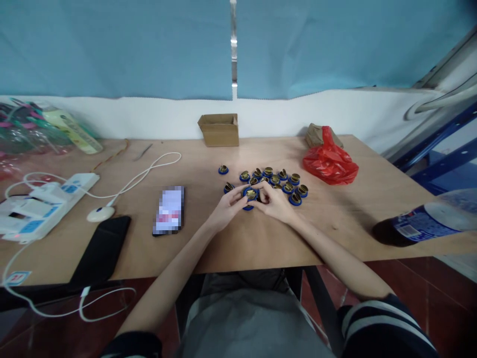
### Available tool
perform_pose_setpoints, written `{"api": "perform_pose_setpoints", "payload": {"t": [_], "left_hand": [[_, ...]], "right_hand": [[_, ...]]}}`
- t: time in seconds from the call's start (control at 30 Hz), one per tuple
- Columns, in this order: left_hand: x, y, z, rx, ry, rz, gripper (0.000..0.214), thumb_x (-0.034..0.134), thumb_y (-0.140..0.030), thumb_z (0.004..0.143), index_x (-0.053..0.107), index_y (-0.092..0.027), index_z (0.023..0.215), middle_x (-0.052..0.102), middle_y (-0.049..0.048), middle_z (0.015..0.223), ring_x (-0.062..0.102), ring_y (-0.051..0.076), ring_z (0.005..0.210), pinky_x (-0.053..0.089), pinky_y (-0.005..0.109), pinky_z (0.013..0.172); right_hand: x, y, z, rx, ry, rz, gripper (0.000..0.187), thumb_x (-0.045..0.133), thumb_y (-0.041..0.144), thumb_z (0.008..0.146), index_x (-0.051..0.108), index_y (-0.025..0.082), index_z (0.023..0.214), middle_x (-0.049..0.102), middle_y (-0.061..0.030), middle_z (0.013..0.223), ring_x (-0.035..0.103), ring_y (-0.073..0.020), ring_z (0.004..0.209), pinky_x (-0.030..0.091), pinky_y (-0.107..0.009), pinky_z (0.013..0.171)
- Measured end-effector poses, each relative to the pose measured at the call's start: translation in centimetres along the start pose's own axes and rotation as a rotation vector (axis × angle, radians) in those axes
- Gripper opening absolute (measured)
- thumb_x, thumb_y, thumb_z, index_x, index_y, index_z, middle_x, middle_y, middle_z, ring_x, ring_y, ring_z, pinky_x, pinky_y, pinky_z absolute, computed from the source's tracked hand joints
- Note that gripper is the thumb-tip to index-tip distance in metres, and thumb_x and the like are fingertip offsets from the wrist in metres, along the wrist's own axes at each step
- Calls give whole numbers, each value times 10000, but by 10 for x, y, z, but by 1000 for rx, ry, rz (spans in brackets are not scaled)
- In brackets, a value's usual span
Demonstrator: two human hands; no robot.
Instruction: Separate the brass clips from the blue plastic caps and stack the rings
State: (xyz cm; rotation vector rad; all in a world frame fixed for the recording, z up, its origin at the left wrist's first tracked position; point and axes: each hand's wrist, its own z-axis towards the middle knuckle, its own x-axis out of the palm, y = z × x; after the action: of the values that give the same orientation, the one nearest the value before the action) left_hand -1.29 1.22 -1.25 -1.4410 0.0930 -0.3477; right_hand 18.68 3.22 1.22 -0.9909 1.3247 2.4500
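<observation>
Both hands meet at the middle of the wooden table around a small round blue piece with a gold-coloured metal clip [251, 194]. My left hand [228, 208] pinches it from the left, thumb and fingers at its rim. From the right, my right hand [275, 203] closes its thumb and forefinger on the same piece. Several similar blue-and-gold pieces lie just beyond and to the right, such as one piece [295, 199] beside my right hand. Another piece [228, 187] lies behind my left fingers, and a lone piece [223, 169] sits farther back.
A cardboard box [219, 133] stands against the wall. Right of the pieces are a red plastic bag [331, 161] and a cola bottle [421, 221]. To the left lie a lit phone [169, 210], a dark phone [101, 248], a power strip [52, 209] and white cables.
</observation>
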Motion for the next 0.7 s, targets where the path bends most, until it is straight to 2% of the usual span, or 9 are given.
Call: {"api": "perform_pose_setpoints", "payload": {"t": [0.2,0.33,0.47,0.6,0.7], "left_hand": [[-1,7,2,-29,44,-87,540,740,-447,874,629,-201,1341,696,151,1328,662,313,1251,539,487,1079],[-1,9,3,-26,28,-128,530,743,-453,882,634,-184,1325,685,153,1340,646,328,1262,525,510,1086],[1,8,3,-20,4,-175,467,750,-426,883,664,-181,1270,708,135,1295,669,315,1223,520,519,1097],[3,5,3,-30,-30,-176,439,757,-413,878,678,-174,1238,722,126,1262,685,302,1196,526,526,1097],[3,3,3,-24,-69,-153,418,756,-408,876,691,-163,1208,720,125,1259,681,304,1199,542,530,1082]], "right_hand": [[2,0,0,5,28,32,357,691,443,920,549,220,1161,361,102,610,412,-117,548,339,-253,587],[0,-1,1,14,51,187,448,734,399,879,500,232,1222,354,111,619,403,-111,544,333,-242,559],[-6,-6,3,70,113,408,398,644,347,919,470,235,1260,459,82,673,480,-121,570,400,-243,552],[-6,-12,5,103,106,410,283,600,336,935,554,212,1186,570,40,722,581,-131,599,487,-263,582],[-4,-12,6,123,85,407,252,578,342,944,577,203,1155,598,28,753,627,-133,617,521,-270,599]]}}
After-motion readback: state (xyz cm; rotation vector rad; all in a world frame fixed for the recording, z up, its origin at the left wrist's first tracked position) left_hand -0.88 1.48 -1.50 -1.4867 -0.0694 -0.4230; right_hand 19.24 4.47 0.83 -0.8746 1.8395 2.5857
